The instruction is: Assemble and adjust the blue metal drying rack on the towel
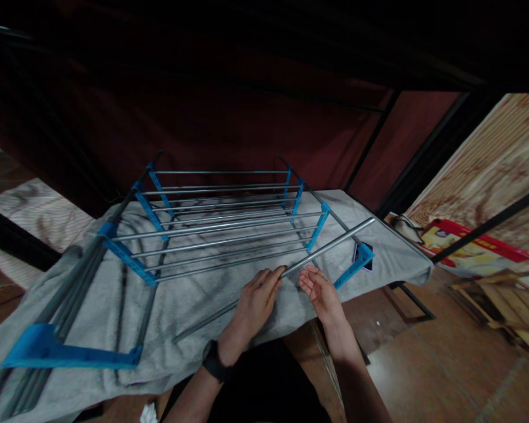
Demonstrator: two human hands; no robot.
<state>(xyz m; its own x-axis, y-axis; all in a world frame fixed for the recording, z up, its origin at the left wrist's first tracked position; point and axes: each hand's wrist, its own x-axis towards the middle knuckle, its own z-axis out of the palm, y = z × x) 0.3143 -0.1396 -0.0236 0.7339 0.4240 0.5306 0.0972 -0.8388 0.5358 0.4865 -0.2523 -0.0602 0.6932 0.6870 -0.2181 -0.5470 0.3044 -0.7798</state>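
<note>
"Rod [330, 246] pos. rel. to rack [229, 224]?"
"Nr side, slanting twd R end; we've L hand [256, 299] clamped on it."
"And R hand [321, 292]?"
"Nr side too; we've it half-uncurled, just beside rod."

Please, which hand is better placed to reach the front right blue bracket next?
Probably the right hand: it looks open and empty, and is nearer to the blue bracket. The left hand holds the metal rod.
</note>
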